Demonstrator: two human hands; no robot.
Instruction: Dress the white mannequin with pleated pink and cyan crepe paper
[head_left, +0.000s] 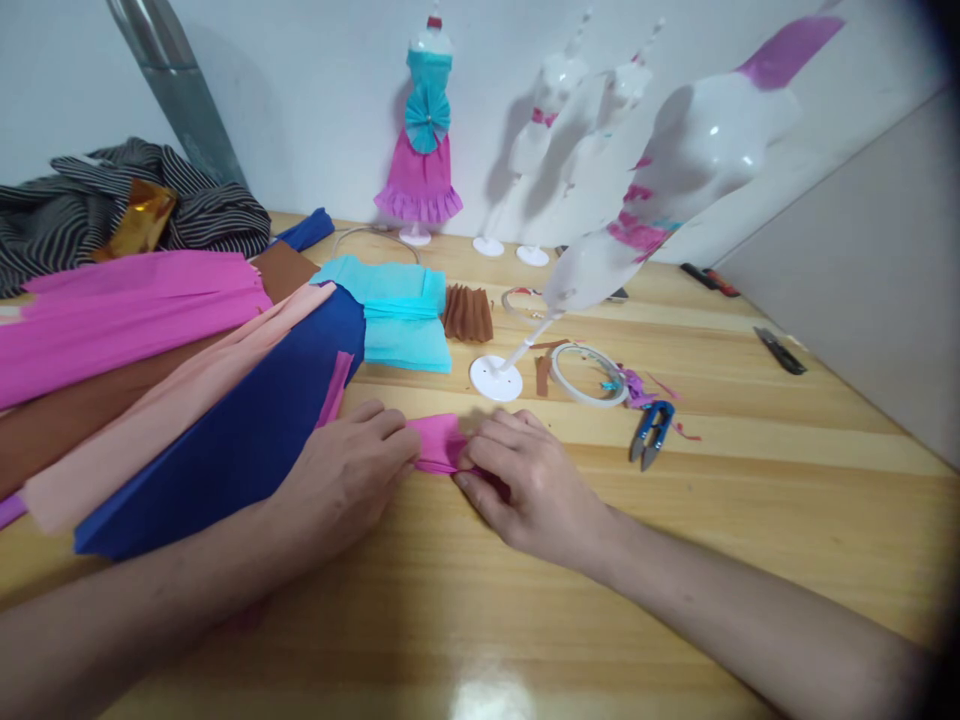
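Note:
A pink strip of crepe paper [437,443], folded in layers, lies low over the wooden table between my hands. My left hand [349,465] is closed on its left end, fingers curled down. At the right end, the thumb and fingers of my right hand [529,478] pinch the folded paper. Another narrow pink piece [334,390] shows behind my left hand, against a dark blue sheet [300,400]; whether it joins the held strip is hidden. Just beyond the hands stands a large white mannequin [697,140] on a round base, with pink paper bits on it.
Coloured paper sheets, pink [135,310] and turquoise [405,310], spread over the left and middle. A pleated brown piece [469,313], a tape roll [589,374], thread snips [652,434] and a utility knife [780,350] lie beyond. A dressed mannequin [424,130] stands by the wall.

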